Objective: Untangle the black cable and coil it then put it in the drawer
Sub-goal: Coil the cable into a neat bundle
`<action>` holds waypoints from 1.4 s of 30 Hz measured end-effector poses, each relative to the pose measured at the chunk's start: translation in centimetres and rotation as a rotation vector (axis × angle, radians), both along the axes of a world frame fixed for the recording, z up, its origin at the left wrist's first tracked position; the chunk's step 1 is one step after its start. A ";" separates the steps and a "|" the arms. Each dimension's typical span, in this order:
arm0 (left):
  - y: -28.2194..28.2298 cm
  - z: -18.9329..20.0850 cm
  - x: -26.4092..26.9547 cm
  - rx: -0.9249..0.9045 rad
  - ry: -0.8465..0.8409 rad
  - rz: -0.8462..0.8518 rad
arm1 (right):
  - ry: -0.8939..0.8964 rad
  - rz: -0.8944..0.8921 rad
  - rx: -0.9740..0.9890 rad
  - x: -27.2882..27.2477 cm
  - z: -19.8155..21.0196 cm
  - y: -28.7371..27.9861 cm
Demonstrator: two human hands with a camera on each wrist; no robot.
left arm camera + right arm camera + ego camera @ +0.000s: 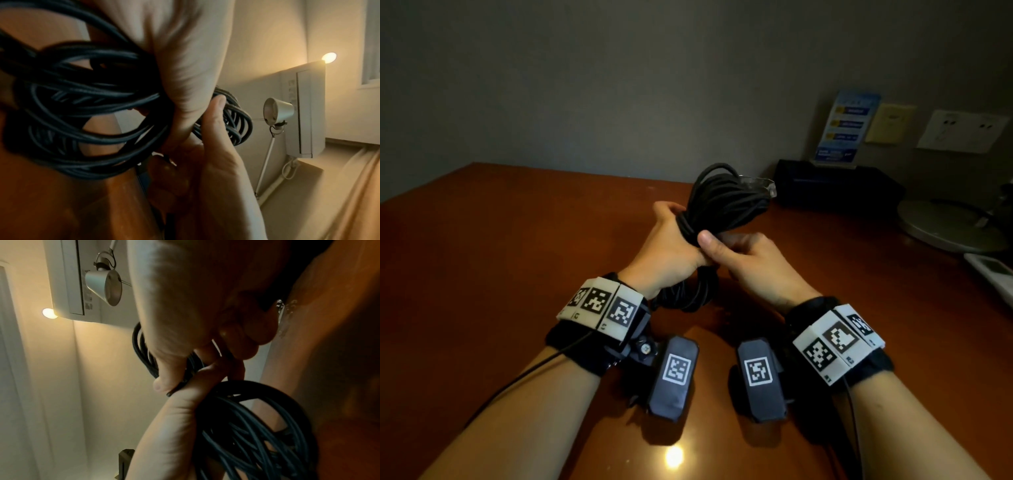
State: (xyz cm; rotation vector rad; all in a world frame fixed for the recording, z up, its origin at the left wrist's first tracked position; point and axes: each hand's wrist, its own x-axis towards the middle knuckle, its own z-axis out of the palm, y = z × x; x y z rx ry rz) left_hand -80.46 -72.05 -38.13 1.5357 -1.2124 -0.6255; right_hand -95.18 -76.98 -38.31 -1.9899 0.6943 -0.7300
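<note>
The black cable point(722, 198) is gathered into a bundle of several loops, held upright above the wooden desk point(517, 260). My left hand point(669, 240) grips the bundle round its middle. One loop end stands up behind the hands and the other hangs below the left wrist. My right hand point(736, 253) pinches strands at the same middle, its thumb lying across them. A clear plug point(762, 185) shows at the upper loop. In the left wrist view the loops point(82, 100) fill the left side beside my left hand point(185, 61). In the right wrist view the cable point(246, 426) hangs under my right hand point(185, 305). No drawer is in view.
At the back right of the desk stands a black box point(835, 185) with a blue leaflet holder point(842, 126). A round lamp base point(948, 222) and a white remote point(993, 274) lie at the right edge. Wall sockets point(962, 130) are above them.
</note>
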 end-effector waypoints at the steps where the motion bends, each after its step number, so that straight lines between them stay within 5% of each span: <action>1: 0.0 0.1 -0.2 0.004 -0.036 -0.015 | -0.009 -0.028 -0.040 0.1 -0.1 -0.1; 11: 0.6 1.0 -0.4 0.124 -0.123 -0.165 | -0.081 -0.097 -0.058 0.4 -0.4 -0.3; 17: 1.2 1.1 -0.2 0.106 0.042 -0.272 | -0.106 -0.156 -0.030 0.1 -0.4 -0.6; 22: 1.9 1.8 0.5 0.056 0.540 -0.448 | -0.225 -0.260 0.064 0.1 -0.4 -0.7; 35: 1.0 0.7 0.1 0.047 0.516 -0.313 | -0.231 -0.227 0.103 -0.1 -0.4 -0.8; 42: 1.6 0.5 0.1 0.187 0.654 -0.474 | -0.269 -0.134 0.175 -0.4 -0.1 -0.1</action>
